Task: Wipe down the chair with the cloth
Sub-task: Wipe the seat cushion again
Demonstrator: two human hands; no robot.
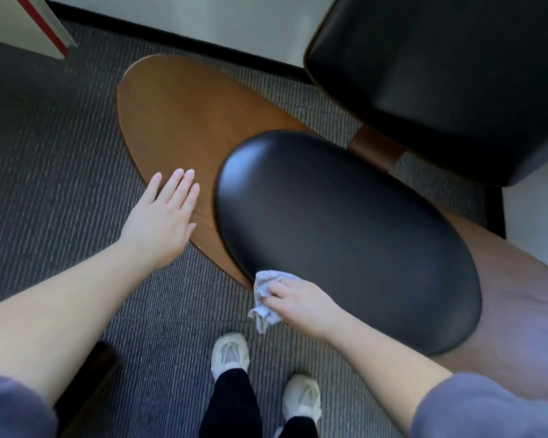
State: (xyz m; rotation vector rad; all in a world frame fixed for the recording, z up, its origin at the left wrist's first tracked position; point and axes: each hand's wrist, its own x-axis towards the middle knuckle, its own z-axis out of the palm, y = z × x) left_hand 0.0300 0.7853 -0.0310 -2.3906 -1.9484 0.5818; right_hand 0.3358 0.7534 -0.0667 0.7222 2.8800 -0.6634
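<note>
Grey ribbed carpet (60,172) is spread under everything, with a white wall (234,17) and black skirting (178,36) along the far side. Most of the view is taken up by the chair (171,115): a wide wooden shell, a black padded backrest (440,74) at upper right and a black oval seat pad (345,222) in the middle.

The left hand (162,216) is laid out flat over the wooden edge just beside the pad, fingers (178,184) straight and released, nothing held. Whether the wood is actually touched can't be told for sure. The right hand (298,298) is parked at the near rim of the pad. Its fingers (277,284) are clenched round the cloth (264,298), a small crumpled pale rag pressed against the pad's edge with a bit left dangling.

So the wiping looks to be underway on the seat pad, probably early-ish, since no wet streaks can be made out. Next, a sweep across the pad's top is likely called for, with the cloth flattened so more surface gets covered, then the wood and backrest.
</note>
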